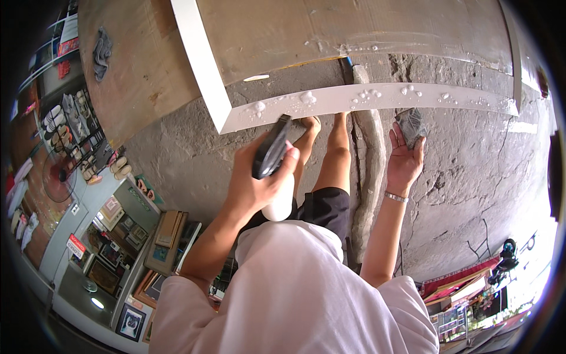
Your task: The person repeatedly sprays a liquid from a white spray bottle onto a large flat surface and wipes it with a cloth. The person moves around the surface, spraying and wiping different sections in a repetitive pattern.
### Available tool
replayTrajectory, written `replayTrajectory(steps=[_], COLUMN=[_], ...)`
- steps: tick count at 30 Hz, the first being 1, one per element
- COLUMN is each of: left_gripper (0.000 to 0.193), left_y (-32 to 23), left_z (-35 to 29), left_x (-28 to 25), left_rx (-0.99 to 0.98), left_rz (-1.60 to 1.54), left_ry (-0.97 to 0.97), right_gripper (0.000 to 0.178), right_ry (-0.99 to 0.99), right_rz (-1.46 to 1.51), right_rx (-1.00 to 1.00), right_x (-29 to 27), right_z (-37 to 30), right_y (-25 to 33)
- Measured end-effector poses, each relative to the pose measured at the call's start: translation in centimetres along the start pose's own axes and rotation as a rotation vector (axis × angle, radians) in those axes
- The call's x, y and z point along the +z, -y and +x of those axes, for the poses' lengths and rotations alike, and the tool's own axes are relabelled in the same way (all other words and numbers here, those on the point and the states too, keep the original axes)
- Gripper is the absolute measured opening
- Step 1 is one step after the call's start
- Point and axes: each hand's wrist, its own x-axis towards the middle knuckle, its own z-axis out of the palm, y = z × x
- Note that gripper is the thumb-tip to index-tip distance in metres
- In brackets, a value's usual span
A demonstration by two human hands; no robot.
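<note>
My left hand (247, 180) is wrapped round a spray bottle with a white body (280, 202) and a black trigger head (273, 148). The head points at a long white frame (342, 99), whose near bar carries several blobs of white foam (307, 98) and small droplets. To the right, my right hand (403, 168) is palm up, with fingers and thumb round a crumpled dark grey cloth or pad (411, 127). That cloth sits just on the near side of the bar. The frame's left bar (201, 59) meets the foamy one at a corner.
Brown, wet-spotted boards (365, 29) lie beyond and under the frame. Rough concrete (466, 171) with a raised ridge (369, 159) runs below. A grey rag (102, 53) rests at far left. Shoes (60, 138), a fan (62, 174) and picture frames (162, 251) stand leftward.
</note>
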Motion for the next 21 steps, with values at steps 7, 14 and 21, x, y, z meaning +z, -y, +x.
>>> replayTrajectory(steps=[7, 14, 21], left_gripper=[0.017, 0.025, 0.043], left_y=[-4.0, -12.3, -17.5], left_z=[2.2, 6.0, 20.8], left_x=[4.5, 2.0, -3.4], left_rx=[0.005, 0.322, 1.000], left_rz=[-0.032, -0.101, 0.072], left_ry=[0.085, -0.158, -0.515], right_gripper=[0.046, 0.045, 0.031], right_ry=[0.033, 0.151, 0.228], right_rz=[0.217, 0.290, 0.247], right_rx=[0.026, -0.086, -0.120], right_x=[0.3, 2.3, 4.7], right_z=[1.0, 4.0, 6.0], right_y=[2.7, 7.6, 10.7])
